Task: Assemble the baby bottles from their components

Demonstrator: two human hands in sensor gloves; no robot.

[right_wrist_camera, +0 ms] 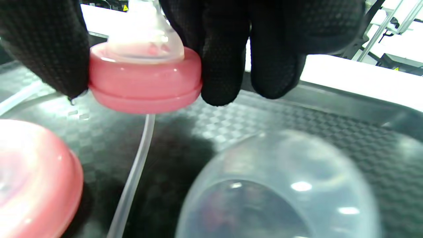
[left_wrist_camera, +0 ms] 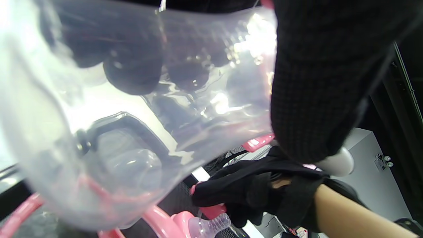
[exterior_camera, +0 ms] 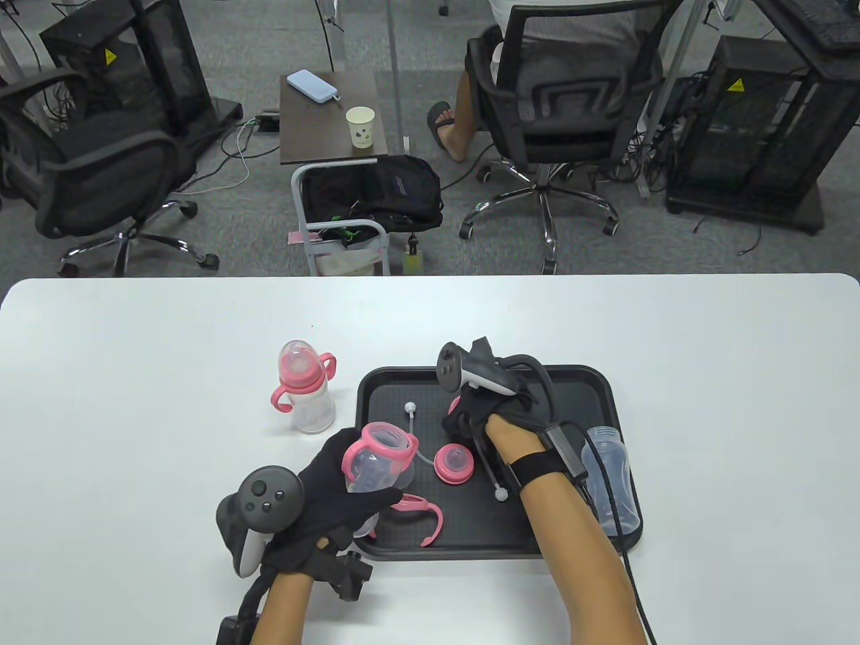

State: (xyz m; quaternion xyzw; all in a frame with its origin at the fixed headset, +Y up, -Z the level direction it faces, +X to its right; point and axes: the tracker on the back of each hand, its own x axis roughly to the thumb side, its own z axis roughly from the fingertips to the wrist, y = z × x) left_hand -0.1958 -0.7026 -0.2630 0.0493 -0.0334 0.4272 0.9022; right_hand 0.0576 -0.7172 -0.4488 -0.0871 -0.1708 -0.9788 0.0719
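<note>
1. The left hand (exterior_camera: 329,487) grips a clear bottle body (exterior_camera: 377,470) with a pink handle ring around its neck; fingers and thumb curl round the body, which is held tilted above the 7 o'clock corner of the black tray (exterior_camera: 591,383)
2. In the left wrist view the bottle body (left_wrist_camera: 109,132) fills most of the frame, with gloved fingers (left_wrist_camera: 327,72) wrapped across it
3. The right hand (exterior_camera: 487,420) is over the tray's middle, pinching a pink nipple collar (right_wrist_camera: 145,79) between thumb and fingers; the right wrist view shows the clear teat rising from the collar and a thin straw tube (right_wrist_camera: 132,185) hanging below it toward the tray floor
4. A 2nd pink collar with teat (exterior_camera: 455,463) lies on the tray at 6 o'clock from the right hand, with a white-tipped straw (exterior_camera: 411,420) at its 10 o'clock
5. A loose pink handle ring (exterior_camera: 426,514) lies near the tray's 6 o'clock edge, just beside the left hand
6. A clear bottle without collar (exterior_camera: 610,480) lies along the tray's 3 o'clock rim
7. 1 finished bottle (exterior_camera: 306,393) with pink handles and cap stands on the white table (exterior_camera: 134,403), at 9 o'clock from the tray
</note>
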